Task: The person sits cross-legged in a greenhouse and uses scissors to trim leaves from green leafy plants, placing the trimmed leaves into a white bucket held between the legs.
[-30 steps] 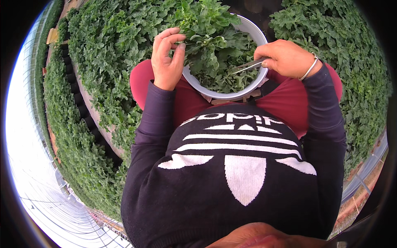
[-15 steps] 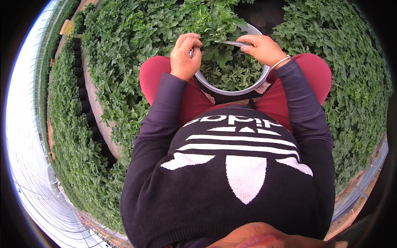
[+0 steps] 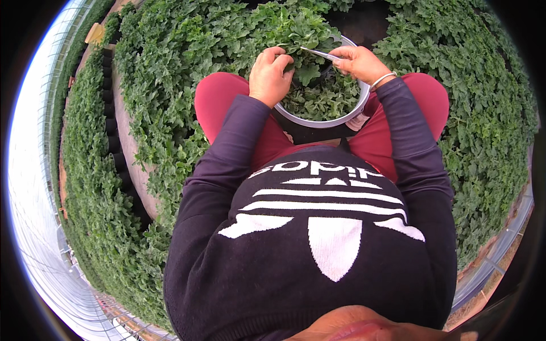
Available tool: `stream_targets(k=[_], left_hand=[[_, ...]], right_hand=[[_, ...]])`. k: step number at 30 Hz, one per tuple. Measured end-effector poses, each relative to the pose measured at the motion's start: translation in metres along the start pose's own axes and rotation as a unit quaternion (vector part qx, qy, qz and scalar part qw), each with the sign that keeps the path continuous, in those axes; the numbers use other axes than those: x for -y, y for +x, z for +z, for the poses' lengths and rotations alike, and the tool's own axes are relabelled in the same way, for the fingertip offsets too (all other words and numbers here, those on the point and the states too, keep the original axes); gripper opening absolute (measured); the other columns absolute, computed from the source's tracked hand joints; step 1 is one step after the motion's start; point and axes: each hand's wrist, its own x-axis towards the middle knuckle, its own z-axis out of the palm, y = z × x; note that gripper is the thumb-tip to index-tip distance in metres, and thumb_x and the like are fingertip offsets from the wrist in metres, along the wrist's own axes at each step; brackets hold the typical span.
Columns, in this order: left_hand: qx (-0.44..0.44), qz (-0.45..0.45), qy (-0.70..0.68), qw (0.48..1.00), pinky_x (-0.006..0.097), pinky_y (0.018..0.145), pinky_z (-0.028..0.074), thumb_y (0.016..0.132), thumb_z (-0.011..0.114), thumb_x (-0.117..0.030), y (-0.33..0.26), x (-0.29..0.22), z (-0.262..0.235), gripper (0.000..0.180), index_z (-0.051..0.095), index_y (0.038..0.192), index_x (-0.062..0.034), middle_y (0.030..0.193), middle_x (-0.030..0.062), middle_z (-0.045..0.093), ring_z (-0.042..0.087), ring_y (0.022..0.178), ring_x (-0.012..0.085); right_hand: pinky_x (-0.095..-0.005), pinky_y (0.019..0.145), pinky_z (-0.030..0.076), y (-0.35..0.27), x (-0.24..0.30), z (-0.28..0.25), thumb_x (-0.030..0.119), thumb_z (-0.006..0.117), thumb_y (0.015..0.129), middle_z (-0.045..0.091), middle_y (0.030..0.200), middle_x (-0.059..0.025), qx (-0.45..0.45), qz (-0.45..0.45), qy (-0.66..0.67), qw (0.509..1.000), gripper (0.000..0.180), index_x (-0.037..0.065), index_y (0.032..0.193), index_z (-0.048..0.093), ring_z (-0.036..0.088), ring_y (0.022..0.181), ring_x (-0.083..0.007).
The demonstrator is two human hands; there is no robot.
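Observation:
My right hand (image 3: 362,65) pinches slim silver tweezers (image 3: 322,54). Their pointed tip reaches left to a leafy green plant (image 3: 302,35) just beyond the bucket. At the plant's near left side is my left hand (image 3: 269,76), its fingers curled in among the leaves. Whatever those fingers hold is hidden. Between my knees stands a round grey bucket (image 3: 319,123), with loose green leafy cuttings (image 3: 325,102) inside. Some leaves of the plant hang over the bucket's far left side.
Dense green plants (image 3: 176,68) spread in front and to the left, and another bed (image 3: 489,131) fills the right. Dark ground (image 3: 361,23) shows beyond the bucket. A row of black pots (image 3: 111,128) runs along the far left, beside a pale path (image 3: 133,125).
My left hand has moved right and closer to the bucket, its fingers curling further into the leaves. The tweezers' tip has shifted slightly up and right, still at the plant.

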Motion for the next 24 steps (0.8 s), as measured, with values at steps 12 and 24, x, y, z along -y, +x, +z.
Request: stream_targets(k=[12,24], left_hand=[[0.0,-0.15,-0.217,0.965,0.033,0.078,0.055,0.082,0.076,-0.013,0.001,-0.001,0.012,0.014,0.073,0.095,-0.0081,0.113,0.0063,0.063,0.066,0.087,0.0206],[-0.006,-0.042,-0.1,0.994,0.042,0.082,0.057,0.074,0.082,-0.018,0.005,-0.018,0.006,0.046,0.065,0.118,-0.0196,0.143,0.0144,0.041,0.067,0.095,0.031]], right_hand=[[-0.0204,0.057,0.042,-0.015,-0.016,0.007,0.015,0.065,0.095,0.065,0.086,0.0024,-0.005,-0.008,0.067,0.998,0.031,0.002,0.124,0.065,0.055,0.07,-0.0044],[-0.039,0.083,0.052,-0.026,-0.018,0.03,0.022,0.067,0.091,0.072,0.1,-0.0118,-0.095,-0.027,-0.218,0.971,0.033,0.012,0.122,0.067,0.068,0.093,-0.0266]])
